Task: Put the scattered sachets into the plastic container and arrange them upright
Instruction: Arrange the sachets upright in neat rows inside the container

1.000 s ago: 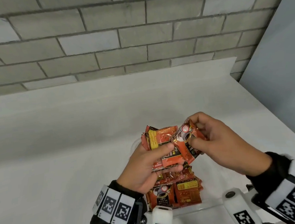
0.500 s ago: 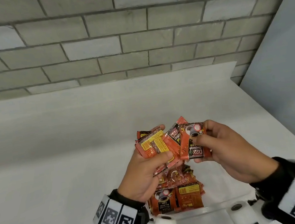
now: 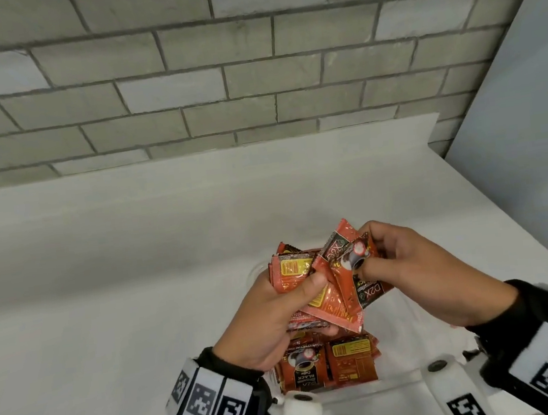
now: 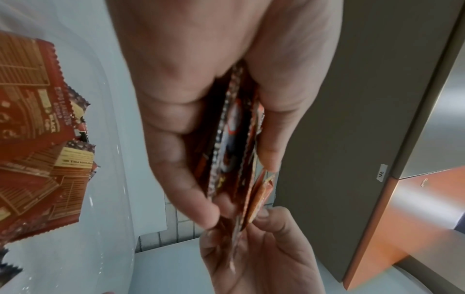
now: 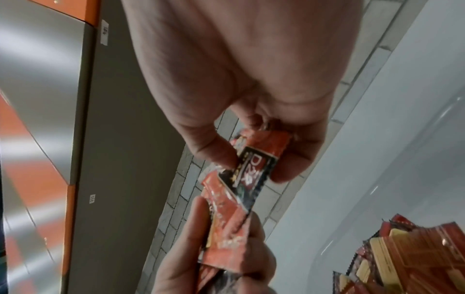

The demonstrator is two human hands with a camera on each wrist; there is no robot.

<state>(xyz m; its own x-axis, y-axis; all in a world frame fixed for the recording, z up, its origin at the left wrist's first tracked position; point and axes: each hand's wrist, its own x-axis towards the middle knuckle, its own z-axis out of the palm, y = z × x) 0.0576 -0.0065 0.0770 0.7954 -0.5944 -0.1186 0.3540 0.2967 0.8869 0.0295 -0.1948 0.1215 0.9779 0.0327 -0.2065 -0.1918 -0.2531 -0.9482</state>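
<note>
Over the container (image 3: 405, 389): left hand (image 3: 272, 321) gripping a fanned stack of sachets (image 3: 310, 292), thumb on top. Right hand (image 3: 412, 280) pinching one sachet (image 3: 365, 275) by its upper end, touching the stack's right side. Below, more sachets upright in container (image 3: 330, 366), near edge. White table (image 3: 104, 297), brick wall (image 3: 213, 59) behind.

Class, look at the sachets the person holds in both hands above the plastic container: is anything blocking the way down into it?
No lid or other object shows. The left hand and right hand hold sachets directly above the plastic container. Sachets already inside fill the near-left part, while the right side looks free.
</note>
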